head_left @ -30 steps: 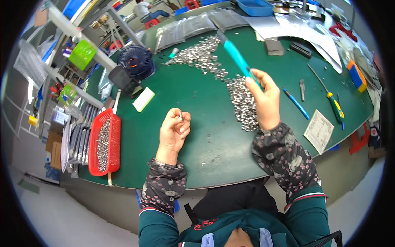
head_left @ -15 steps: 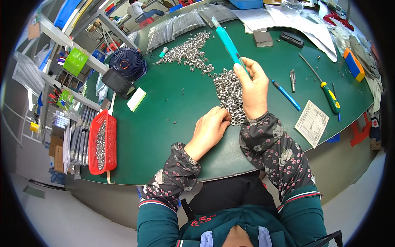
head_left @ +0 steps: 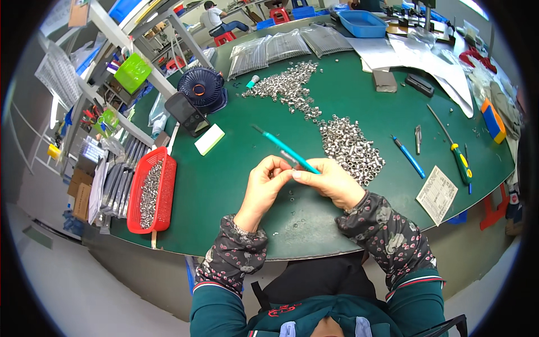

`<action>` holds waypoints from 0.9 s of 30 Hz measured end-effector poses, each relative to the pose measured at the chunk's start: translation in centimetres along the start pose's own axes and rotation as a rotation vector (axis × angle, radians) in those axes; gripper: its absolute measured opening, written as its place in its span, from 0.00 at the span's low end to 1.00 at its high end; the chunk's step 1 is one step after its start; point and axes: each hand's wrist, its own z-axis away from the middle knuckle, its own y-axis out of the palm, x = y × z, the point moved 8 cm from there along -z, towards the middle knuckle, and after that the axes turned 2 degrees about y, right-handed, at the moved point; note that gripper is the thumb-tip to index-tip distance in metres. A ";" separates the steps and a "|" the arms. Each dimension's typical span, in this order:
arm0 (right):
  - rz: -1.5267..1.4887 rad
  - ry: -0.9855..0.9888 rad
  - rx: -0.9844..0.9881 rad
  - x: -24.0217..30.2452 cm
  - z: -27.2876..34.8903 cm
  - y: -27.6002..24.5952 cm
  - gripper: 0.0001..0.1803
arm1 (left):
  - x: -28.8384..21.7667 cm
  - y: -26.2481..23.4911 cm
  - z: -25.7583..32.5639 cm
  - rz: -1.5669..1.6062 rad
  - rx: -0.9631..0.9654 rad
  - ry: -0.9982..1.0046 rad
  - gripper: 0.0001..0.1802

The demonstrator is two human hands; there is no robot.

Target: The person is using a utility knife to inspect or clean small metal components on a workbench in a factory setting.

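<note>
My right hand [head_left: 335, 183] is closed around a teal pen-shaped tool [head_left: 275, 141], whose dark slim tip points to the far left. My left hand [head_left: 259, 188] meets it fingertip to fingertip, pinched on something small that the fingers mostly hide. Both hands are above the table, in front of a pile of short silver metal rings [head_left: 349, 147]. Beyond, a looser spread of small metal pieces [head_left: 287, 84] reaches toward the back. A few tiny bits lie on the green table below my hands.
To the left stand a red basket [head_left: 170, 194] of metal pieces, a phone [head_left: 187, 114], a dark fan [head_left: 200, 90] and a white block [head_left: 210, 139]. On the right lie a blue pen [head_left: 409, 157], a screwdriver [head_left: 461, 163] and a printed paper [head_left: 437, 195]. Plastic bags [head_left: 287, 46] lie behind.
My right hand has lowered the teal tool from above the pile toward my left hand. My left hand has left the pile's near edge, and both hands now meet. The view has shifted.
</note>
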 end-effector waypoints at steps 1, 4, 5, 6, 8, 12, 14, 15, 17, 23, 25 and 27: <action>-0.066 -0.021 0.048 -0.8 -0.4 0.1 0.12 | -1.3 0.0 0.1 -0.198 0.019 0.185 0.05; -0.135 0.119 0.032 -1.9 -0.4 0.0 0.11 | -3.6 0.1 1.0 -0.450 0.041 0.394 0.06; -0.126 0.115 0.034 -2.1 -0.5 0.2 0.11 | -3.6 0.2 1.2 -0.474 0.071 0.410 0.06; -0.120 0.125 0.033 -2.1 -0.6 0.2 0.11 | -3.5 0.3 1.3 -0.496 0.104 0.428 0.06; -0.045 0.083 0.074 -1.6 -0.7 0.6 0.10 | -3.5 0.1 1.4 -0.510 0.126 0.421 0.06; 0.085 0.051 -0.014 -1.2 -0.7 0.4 0.09 | -2.8 -0.5 1.0 -0.524 0.151 0.394 0.07; 0.092 0.048 -0.080 -1.3 -0.9 -0.1 0.09 | -2.8 -1.1 0.8 -0.523 0.147 0.385 0.07; 0.104 0.044 -0.081 -1.4 -0.9 -0.2 0.09 | -2.8 -1.3 0.8 -0.526 0.150 0.379 0.06; 0.122 0.043 -0.080 -1.5 -1.0 -0.1 0.09 | -3.0 -2.0 0.6 -0.561 0.117 0.375 0.06; 0.114 0.024 -0.085 -1.4 -0.8 0.4 0.09 | -1.5 -3.5 0.6 -0.922 0.029 0.264 0.11; 0.136 0.000 -0.080 -1.6 -1.0 0.5 0.09 | -2.4 -2.6 0.7 -0.716 0.073 0.271 0.16; 0.143 -0.026 -0.069 -1.7 -1.1 0.6 0.08 | -2.1 -1.9 0.9 -0.456 0.117 0.256 0.15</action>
